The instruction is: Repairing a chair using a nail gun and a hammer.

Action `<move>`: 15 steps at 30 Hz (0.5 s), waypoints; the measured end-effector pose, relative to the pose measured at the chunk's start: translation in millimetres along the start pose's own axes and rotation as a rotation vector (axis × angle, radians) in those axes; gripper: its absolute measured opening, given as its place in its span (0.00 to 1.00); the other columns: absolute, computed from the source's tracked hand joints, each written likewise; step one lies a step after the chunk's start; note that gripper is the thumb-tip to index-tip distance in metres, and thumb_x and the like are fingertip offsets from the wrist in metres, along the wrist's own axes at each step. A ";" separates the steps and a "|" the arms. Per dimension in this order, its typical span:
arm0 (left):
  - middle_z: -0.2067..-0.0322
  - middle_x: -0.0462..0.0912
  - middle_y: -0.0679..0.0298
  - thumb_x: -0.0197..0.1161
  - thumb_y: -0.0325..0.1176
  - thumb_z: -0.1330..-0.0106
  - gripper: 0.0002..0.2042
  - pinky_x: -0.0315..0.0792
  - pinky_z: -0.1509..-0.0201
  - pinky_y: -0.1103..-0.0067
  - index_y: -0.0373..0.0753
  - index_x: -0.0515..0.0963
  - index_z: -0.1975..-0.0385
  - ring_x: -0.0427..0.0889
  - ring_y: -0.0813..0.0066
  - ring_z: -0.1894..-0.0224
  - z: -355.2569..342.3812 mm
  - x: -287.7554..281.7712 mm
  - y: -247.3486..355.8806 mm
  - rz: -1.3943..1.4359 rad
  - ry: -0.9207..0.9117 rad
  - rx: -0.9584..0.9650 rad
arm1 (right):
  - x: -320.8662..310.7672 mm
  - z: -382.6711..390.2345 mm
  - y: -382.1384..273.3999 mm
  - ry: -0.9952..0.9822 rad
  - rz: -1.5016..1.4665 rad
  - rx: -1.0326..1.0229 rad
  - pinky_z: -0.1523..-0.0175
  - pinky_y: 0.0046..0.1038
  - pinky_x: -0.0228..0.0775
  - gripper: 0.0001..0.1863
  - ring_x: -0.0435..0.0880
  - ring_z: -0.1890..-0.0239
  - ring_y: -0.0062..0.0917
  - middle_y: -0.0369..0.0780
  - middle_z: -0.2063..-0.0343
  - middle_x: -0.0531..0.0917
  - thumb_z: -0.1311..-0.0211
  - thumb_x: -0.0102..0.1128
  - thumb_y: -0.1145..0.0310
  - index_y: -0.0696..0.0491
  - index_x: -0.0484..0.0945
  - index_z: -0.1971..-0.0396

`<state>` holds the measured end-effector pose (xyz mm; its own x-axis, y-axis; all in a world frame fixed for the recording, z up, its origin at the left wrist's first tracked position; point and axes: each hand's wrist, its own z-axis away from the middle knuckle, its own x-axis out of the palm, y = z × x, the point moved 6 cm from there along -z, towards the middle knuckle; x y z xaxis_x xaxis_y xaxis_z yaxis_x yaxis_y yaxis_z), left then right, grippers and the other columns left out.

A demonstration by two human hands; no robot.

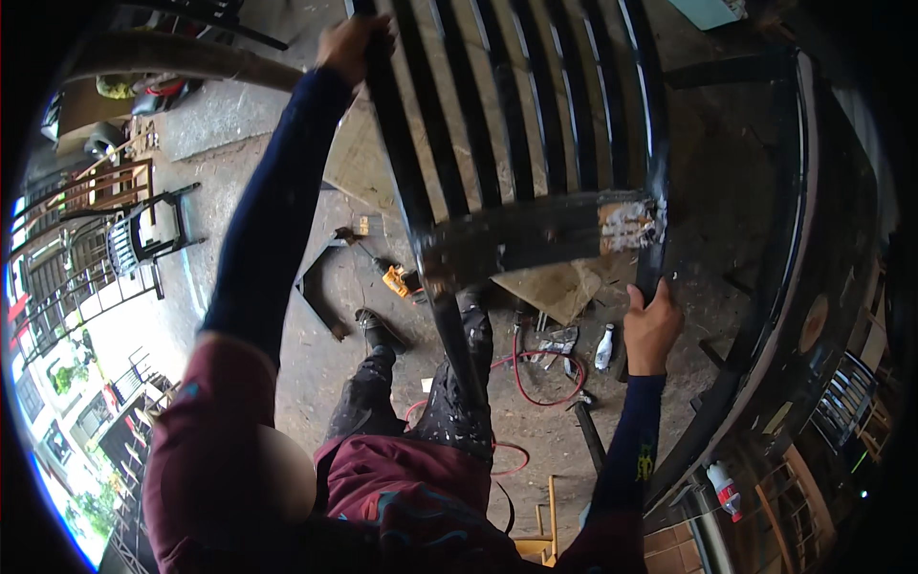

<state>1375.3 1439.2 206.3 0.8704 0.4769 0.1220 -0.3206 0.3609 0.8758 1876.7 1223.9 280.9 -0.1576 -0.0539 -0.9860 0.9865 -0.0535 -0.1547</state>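
A black wooden chair back with long slats stands out in front of me, raised above the floor. Its lower cross rail is scuffed, with a rough whitish patch at the right end. High on the left side post, my left hand is wrapped round the wood. My right hand grips the lower end of the right side post, just below the patched joint; the thumb and a finger show, the other fingers are partly hidden. The left post reaches down in front of my legs.
On the floor lie a yellow power drill, a dark angled frame piece, a flat board, a red hose and a white bottle. A large black frame stands at right. Chairs are at far left.
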 end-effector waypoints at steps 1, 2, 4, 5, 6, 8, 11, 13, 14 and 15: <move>0.76 0.79 0.55 0.67 0.32 0.38 0.10 0.75 0.71 0.69 0.31 0.77 0.68 0.79 0.61 0.76 -62.5 -12.6 12.8 -0.048 -0.056 0.038 | 17.7 -0.6 -17.5 -0.001 -0.058 0.025 0.61 0.43 0.73 0.18 0.82 0.66 0.50 0.53 0.71 0.83 0.47 0.70 0.64 0.60 0.77 0.63; 0.81 0.72 0.59 0.63 0.27 0.38 0.07 0.69 0.76 0.68 0.34 0.72 0.75 0.72 0.64 0.81 -77.5 7.6 13.4 0.227 -0.527 -0.118 | 31.3 9.6 -22.6 -0.027 -0.077 0.021 0.61 0.43 0.73 0.18 0.82 0.66 0.50 0.53 0.71 0.83 0.47 0.70 0.64 0.60 0.77 0.63; 0.84 0.70 0.57 0.56 0.24 0.37 0.05 0.67 0.79 0.67 0.30 0.75 0.73 0.70 0.62 0.83 -91.2 45.3 -6.2 -0.058 -0.087 -0.017 | 55.8 17.7 -20.1 -0.072 -0.132 0.110 0.62 0.43 0.72 0.17 0.82 0.68 0.50 0.52 0.73 0.82 0.47 0.71 0.62 0.59 0.76 0.67; 0.83 0.70 0.55 0.54 0.23 0.37 0.06 0.66 0.80 0.67 0.28 0.75 0.72 0.70 0.61 0.83 -109.7 47.9 -15.0 0.013 -0.201 -0.069 | 74.8 24.7 -21.0 -0.102 -0.191 0.136 0.64 0.44 0.72 0.17 0.82 0.69 0.50 0.52 0.74 0.82 0.47 0.71 0.61 0.58 0.76 0.69; 0.83 0.71 0.54 0.56 0.24 0.38 0.06 0.66 0.80 0.65 0.26 0.76 0.72 0.70 0.60 0.84 -121.0 50.6 -23.0 0.025 -0.237 -0.068 | 86.8 32.0 -26.4 -0.119 -0.206 0.128 0.64 0.44 0.72 0.17 0.82 0.69 0.50 0.52 0.74 0.82 0.47 0.71 0.61 0.58 0.76 0.69; 0.82 0.72 0.53 0.59 0.25 0.39 0.06 0.67 0.79 0.65 0.25 0.76 0.71 0.71 0.60 0.83 -114.9 85.4 -41.9 -0.096 -0.258 -0.025 | 92.7 42.6 -21.5 -0.088 -0.116 0.146 0.64 0.44 0.72 0.17 0.82 0.70 0.50 0.51 0.75 0.82 0.46 0.71 0.60 0.58 0.76 0.69; 0.80 0.75 0.53 0.61 0.26 0.39 0.08 0.69 0.78 0.65 0.25 0.76 0.70 0.74 0.61 0.82 -111.4 95.3 -64.8 -0.171 -0.186 -0.054 | 98.6 56.2 -27.4 -0.151 -0.181 0.218 0.63 0.44 0.72 0.20 0.82 0.69 0.51 0.52 0.74 0.82 0.46 0.71 0.58 0.60 0.77 0.69; 0.74 0.81 0.53 0.64 0.30 0.38 0.12 0.75 0.71 0.68 0.27 0.79 0.62 0.80 0.64 0.75 -122.8 75.1 -61.2 -0.421 -0.194 0.005 | 101.3 60.3 -40.1 -0.142 -0.209 0.252 0.58 0.44 0.71 0.19 0.81 0.66 0.50 0.51 0.72 0.83 0.47 0.72 0.57 0.58 0.77 0.72; 0.74 0.81 0.53 0.64 0.30 0.38 0.12 0.75 0.71 0.68 0.27 0.79 0.62 0.80 0.64 0.75 -118.8 62.6 -74.6 -0.411 -0.204 0.035 | 112.7 67.0 -39.0 -0.123 -0.193 0.221 0.60 0.43 0.72 0.20 0.81 0.67 0.50 0.51 0.73 0.82 0.49 0.73 0.56 0.58 0.78 0.71; 0.67 0.83 0.52 0.64 0.37 0.37 0.16 0.77 0.63 0.69 0.31 0.80 0.57 0.83 0.61 0.68 -115.6 38.2 -71.1 -0.540 -0.133 0.237 | 129.8 74.0 -36.6 -0.112 -0.224 0.165 0.61 0.44 0.73 0.23 0.82 0.66 0.51 0.54 0.69 0.83 0.48 0.72 0.56 0.60 0.78 0.63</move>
<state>1388.2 1524.4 94.7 0.9309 0.1668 -0.3249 0.2584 0.3281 0.9086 1816.9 1145.1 163.1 -0.3838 -0.1318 -0.9140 0.9074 -0.2373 -0.3468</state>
